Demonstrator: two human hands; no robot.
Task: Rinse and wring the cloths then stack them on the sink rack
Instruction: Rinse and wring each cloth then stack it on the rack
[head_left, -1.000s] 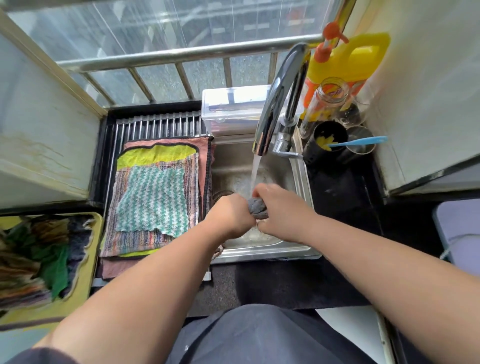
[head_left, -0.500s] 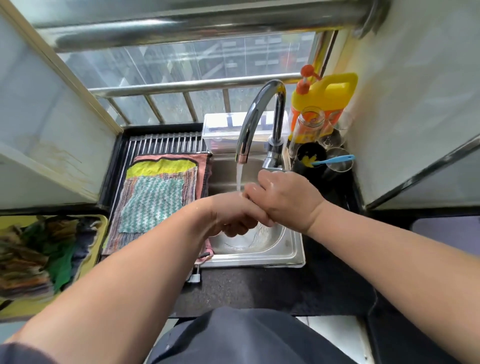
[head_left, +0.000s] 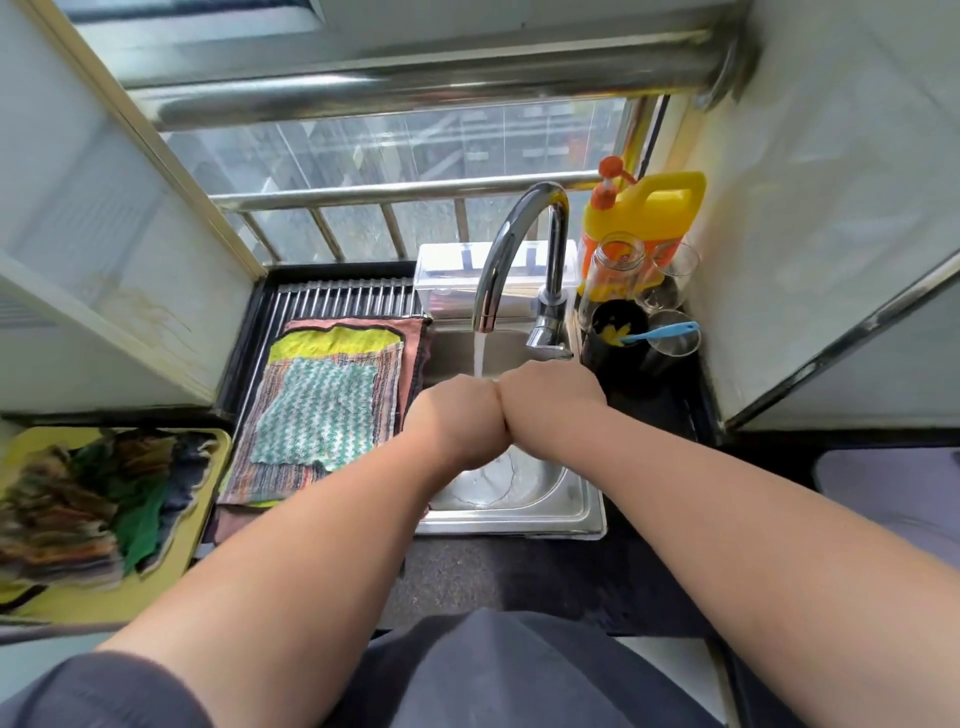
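My left hand (head_left: 457, 415) and my right hand (head_left: 550, 395) are fists pressed knuckle to knuckle over the steel sink (head_left: 519, 522), right under the water stream (head_left: 479, 353) running from the tap (head_left: 511, 249). The grey cloth they grip is hidden inside and below the fists. On the sink rack (head_left: 337, 299) to the left lies a flat stack of cloths, with a green-and-white cloth (head_left: 317, 410) on top of striped, yellow and pink ones.
A yellow tray (head_left: 67, 603) at the far left holds a heap of mixed cloths (head_left: 78, 499). Behind the sink stands a clear box (head_left: 447, 275). A yellow detergent bottle (head_left: 649, 208), a glass jar (head_left: 618, 270) and cups with a blue utensil (head_left: 670, 330) crowd the right corner.
My fists have closed up against each other, so the grey cloth seen between them a second ago is now hidden. The view has pulled back and tilted up.
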